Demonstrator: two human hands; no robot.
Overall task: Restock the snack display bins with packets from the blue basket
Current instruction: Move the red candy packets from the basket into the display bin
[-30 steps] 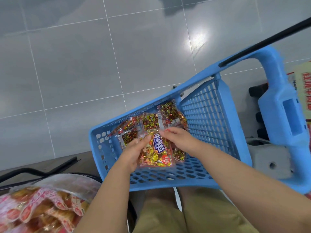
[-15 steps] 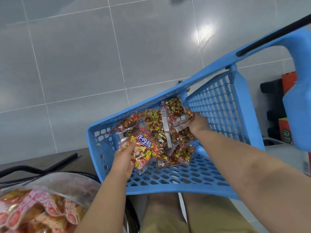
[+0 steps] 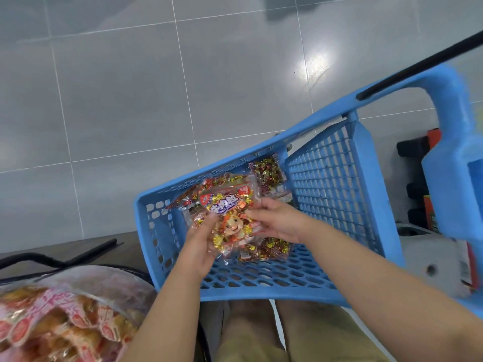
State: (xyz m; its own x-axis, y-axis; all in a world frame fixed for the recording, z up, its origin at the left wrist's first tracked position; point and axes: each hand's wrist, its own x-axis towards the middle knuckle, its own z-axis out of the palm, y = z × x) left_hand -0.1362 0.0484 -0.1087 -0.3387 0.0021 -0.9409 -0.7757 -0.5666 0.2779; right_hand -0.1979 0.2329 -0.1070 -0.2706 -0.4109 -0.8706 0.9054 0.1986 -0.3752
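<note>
Looks like the grab step, pinching one snack packet (image 3: 230,212) between left hand (image 3: 201,244) and right hand (image 3: 277,220), held just above the blue basket (image 3: 261,279) floor with more packets (image 3: 271,249) piled right under the grip, next probably needing a clean lift out

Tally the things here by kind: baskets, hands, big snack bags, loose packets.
Blue basket: 1
Hands: 2, left hand and right hand, both gripping snack packets
Large clear bag of pink-wrapped snacks: 1
Total: 4, leaving out the snack packets, which overlap too much to count.
</note>
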